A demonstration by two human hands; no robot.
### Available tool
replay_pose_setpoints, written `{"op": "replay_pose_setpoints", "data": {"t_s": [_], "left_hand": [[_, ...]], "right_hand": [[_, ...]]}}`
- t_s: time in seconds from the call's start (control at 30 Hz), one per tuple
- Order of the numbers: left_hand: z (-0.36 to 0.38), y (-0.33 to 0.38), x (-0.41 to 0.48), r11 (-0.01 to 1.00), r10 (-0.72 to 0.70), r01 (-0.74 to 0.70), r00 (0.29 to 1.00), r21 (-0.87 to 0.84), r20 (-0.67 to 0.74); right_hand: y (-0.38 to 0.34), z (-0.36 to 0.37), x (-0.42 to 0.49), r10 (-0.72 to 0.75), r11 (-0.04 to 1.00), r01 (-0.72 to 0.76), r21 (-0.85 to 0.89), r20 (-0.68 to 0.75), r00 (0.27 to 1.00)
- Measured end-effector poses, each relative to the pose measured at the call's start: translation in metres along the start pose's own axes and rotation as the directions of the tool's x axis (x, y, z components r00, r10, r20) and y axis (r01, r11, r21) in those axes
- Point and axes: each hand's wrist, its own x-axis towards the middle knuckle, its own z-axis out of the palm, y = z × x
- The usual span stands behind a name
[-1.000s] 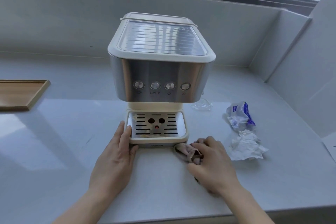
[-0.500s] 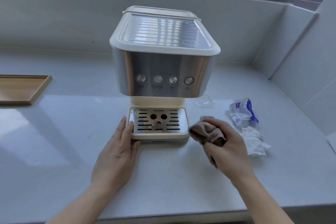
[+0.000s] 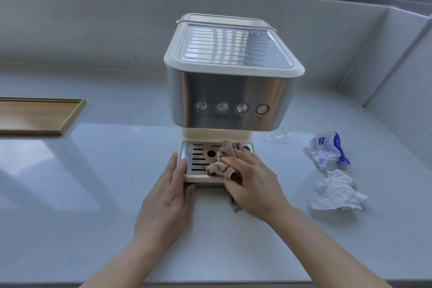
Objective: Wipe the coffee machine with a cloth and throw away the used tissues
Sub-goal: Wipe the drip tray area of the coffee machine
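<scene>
- The coffee machine (image 3: 233, 72) stands mid-counter (image 3: 93, 194).
- The right hand (image 3: 252, 182) presses a bunched cloth (image 3: 224, 161), fingers curled around it, onto the drip tray (image 3: 196, 159) at the machine's 6 o'clock.
- The left hand (image 3: 167, 199) lies flat, fingers together, against the tray's 8 o'clock corner.
- Crumpled tissue (image 3: 336, 192) and a wrapper (image 3: 327, 151) lie at the machine's 4 o'clock.

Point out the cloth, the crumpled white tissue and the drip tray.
cloth (image 3: 221, 166): head view, bunched folds left of the right hand's fingers.
crumpled white tissue (image 3: 336, 194): head view, middle of the wad.
drip tray (image 3: 196, 159): head view, bare slotted metal on its left half.
</scene>
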Motion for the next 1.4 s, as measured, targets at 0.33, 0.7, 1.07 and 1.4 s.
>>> {"op": "replay_pose_setpoints", "data": {"t_s": [0.33,0.7,1.07,1.4], "left_hand": [[0.0,0.0,0.0,1.0,0.017,-0.017,1.0,-0.002,-0.017],[0.0,-0.001,0.0,1.0,0.011,-0.011,1.0,-0.009,-0.013],[0.005,-0.003,0.0,0.999,0.003,-0.002,1.0,0.037,-0.021],[0.003,-0.002,0.0,0.997,0.02,-0.016,0.999,0.08,-0.038]], "right_hand": [[0.001,0.013,0.02,0.08,0.996,-0.078,-0.04,0.042,0.996],[-0.01,0.02,0.026,-0.044,0.997,0.05,-0.058,0.101,0.994],[-0.021,0.032,0.037,-0.205,0.977,0.213,-0.011,0.234,0.95],[-0.015,0.034,0.054,-0.302,0.952,0.306,0.017,0.228,0.926]]}}
